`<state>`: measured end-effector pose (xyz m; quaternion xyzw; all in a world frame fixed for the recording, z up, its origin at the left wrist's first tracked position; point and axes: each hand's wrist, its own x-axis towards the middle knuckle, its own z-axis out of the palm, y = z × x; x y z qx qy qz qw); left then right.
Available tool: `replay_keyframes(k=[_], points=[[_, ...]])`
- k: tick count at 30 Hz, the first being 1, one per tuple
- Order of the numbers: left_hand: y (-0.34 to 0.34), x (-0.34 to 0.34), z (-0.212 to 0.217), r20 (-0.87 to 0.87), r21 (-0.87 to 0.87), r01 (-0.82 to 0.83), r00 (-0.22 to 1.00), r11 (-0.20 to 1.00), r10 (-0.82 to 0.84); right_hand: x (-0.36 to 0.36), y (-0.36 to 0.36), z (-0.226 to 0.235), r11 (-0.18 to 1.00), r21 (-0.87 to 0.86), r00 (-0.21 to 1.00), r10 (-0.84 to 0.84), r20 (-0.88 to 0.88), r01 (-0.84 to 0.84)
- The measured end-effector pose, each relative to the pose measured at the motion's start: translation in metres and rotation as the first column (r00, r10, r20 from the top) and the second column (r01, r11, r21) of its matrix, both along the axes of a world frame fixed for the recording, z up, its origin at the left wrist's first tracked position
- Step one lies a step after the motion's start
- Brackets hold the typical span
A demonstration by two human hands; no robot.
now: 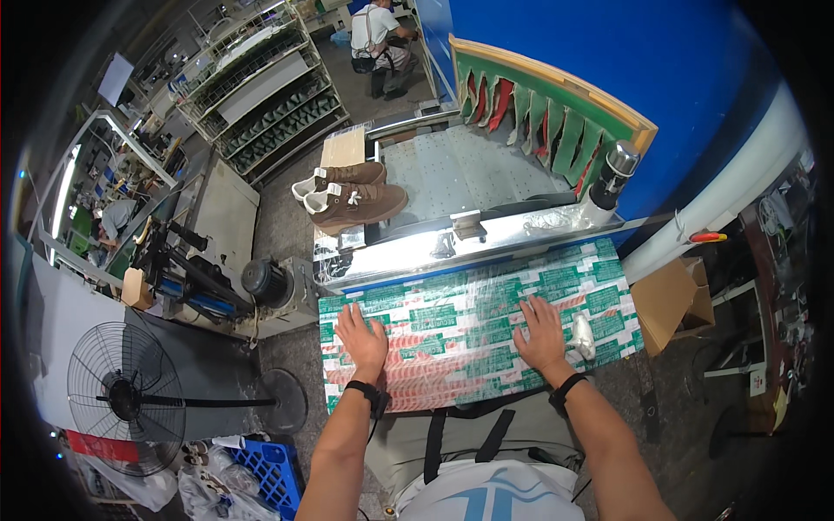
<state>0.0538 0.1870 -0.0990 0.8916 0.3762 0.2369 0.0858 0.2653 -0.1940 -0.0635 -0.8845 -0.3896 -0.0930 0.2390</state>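
Note:
My left hand (361, 342) lies flat with spread fingers on the left part of a board (452, 339) covered in green, white and red printed tape. On its right half rests my right hand (541, 335), fingers also stretched out, nothing in them. Beside that hand, a small whitish crumpled bundle (582, 337) sits on the board. Beyond the board, a pair of brown shoes (358, 205) with white inner parts stands at the left end of a metal machine bed (469, 169). A black band circles each wrist.
Green and red flaps (530, 113) hang at the machine's opening. To the left stand a black fan (126, 398), a motor (267, 282) and a shoe rack (269, 87). An open cardboard box (673, 304) is at right, a blue crate (269, 473) lower left. Another person (380, 43) crouches far back.

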Motion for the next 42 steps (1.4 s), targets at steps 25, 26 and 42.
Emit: replay_keyframes(k=[25,26,42], points=[[0.0009,-0.0006,0.0016,-0.037,-0.051,-0.012,0.999,0.999,0.010,-0.0001,-0.0008,0.0004,1.000,-0.004,1.000,-0.004,-0.004,0.004],[0.0008,-0.0003,0.0014,-0.045,-0.057,-0.015,0.999,0.998,0.012,-0.0001,-0.0012,-0.0001,1.000,-0.008,1.000,-0.007,-0.007,0.007],[-0.0015,0.0016,0.0028,-0.011,-0.019,-0.017,1.000,1.000,0.017,0.0004,-0.0003,0.0011,1.000,0.009,1.000,-0.001,0.006,0.001]])
